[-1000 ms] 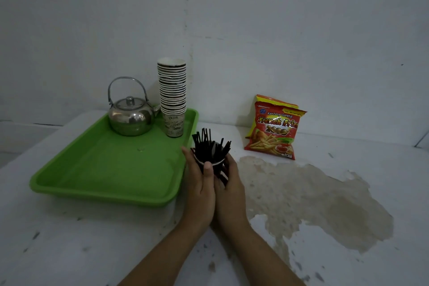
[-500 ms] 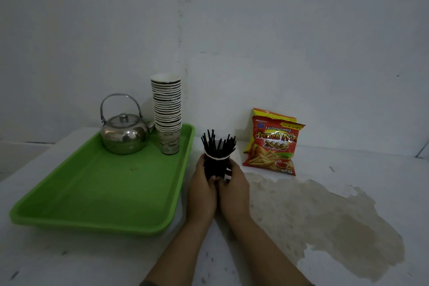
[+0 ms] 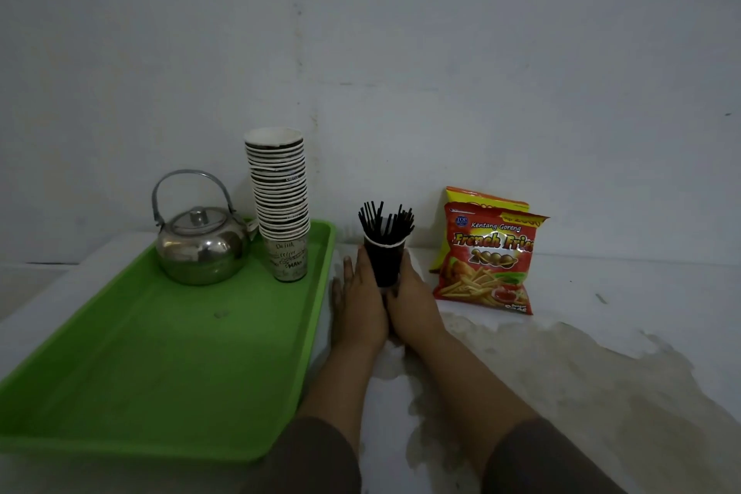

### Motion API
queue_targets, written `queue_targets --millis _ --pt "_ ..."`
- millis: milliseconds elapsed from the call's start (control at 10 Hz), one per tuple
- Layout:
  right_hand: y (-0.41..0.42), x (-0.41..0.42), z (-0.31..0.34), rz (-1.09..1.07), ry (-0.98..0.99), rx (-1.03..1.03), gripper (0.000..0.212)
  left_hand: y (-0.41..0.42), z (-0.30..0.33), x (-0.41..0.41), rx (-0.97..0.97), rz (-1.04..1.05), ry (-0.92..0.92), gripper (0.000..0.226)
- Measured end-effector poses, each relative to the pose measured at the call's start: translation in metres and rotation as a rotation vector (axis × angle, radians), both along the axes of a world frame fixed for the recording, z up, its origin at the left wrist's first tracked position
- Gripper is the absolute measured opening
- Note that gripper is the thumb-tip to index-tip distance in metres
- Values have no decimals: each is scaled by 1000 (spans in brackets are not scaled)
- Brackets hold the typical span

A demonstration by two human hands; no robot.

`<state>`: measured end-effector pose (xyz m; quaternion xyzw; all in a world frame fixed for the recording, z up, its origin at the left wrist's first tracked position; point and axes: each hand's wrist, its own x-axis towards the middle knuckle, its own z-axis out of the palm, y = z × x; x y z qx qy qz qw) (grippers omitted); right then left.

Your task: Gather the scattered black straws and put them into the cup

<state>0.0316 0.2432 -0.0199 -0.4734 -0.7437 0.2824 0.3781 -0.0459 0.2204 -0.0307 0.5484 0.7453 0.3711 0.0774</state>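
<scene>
A black cup (image 3: pixel 385 263) with a white rim stands upright on the white table (image 3: pixel 601 333), close to the back wall. A bunch of black straws (image 3: pixel 385 219) sticks up out of it, fanned out. My left hand (image 3: pixel 359 305) presses against the cup's left side and my right hand (image 3: pixel 413 301) against its right side, so both cradle it. The cup's lower part is hidden by my fingers. No loose straws show on the table.
A green tray (image 3: pixel 160 353) lies left of the cup, carrying a steel kettle (image 3: pixel 200 245) and a tall stack of paper cups (image 3: pixel 280 205). Two French fries snack bags (image 3: pixel 487 257) lean on the wall to the right. A brown stain (image 3: pixel 581 373) spreads across the table's right side.
Both hands have slid the cup away from me toward the back wall, and it now stands upright between the tray and the snack bags. The view has tilted upward.
</scene>
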Motion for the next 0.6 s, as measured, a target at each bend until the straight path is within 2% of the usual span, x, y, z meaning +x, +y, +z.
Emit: queue_targets --millis 200,300,400,500,600 --pt "7 -3 1 3 0 -105 47 2 2 4 -163 53 103 66" --pt "4 -2 4 7 -44 -150 69 -1 3 3 -150 51 104 69" --pt "-1 2 8 12 -74 -203 80 -6 7 7 -88 68 45 68" --pt "-15 2 8 -23 -7 -154 75 -13 8 6 22 135 -23 65" --pt "-36 12 10 -55 18 -29 54 -24 1 12 159 105 165 45"
